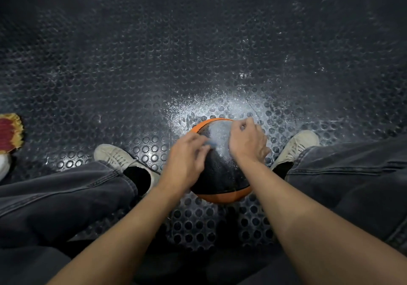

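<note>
A black and orange basketball (221, 174) sits on the floor between my two feet, and its top is wet or foamy white. My left hand (187, 161) lies on the ball's left side, blurred, with its fingers pinching a small blue-grey pad (210, 144) against the surface. My right hand (246, 140) is on the ball's upper right, fingers bent over the far side and holding it. The hands hide part of the ball's top.
The floor is a dark studded rubber mat (154, 75), with white splashes (211, 106) just beyond the ball. My pale sneakers (119, 159) (297, 146) and dark jeans flank the ball. A red and yellow object (10, 133) lies at the left edge.
</note>
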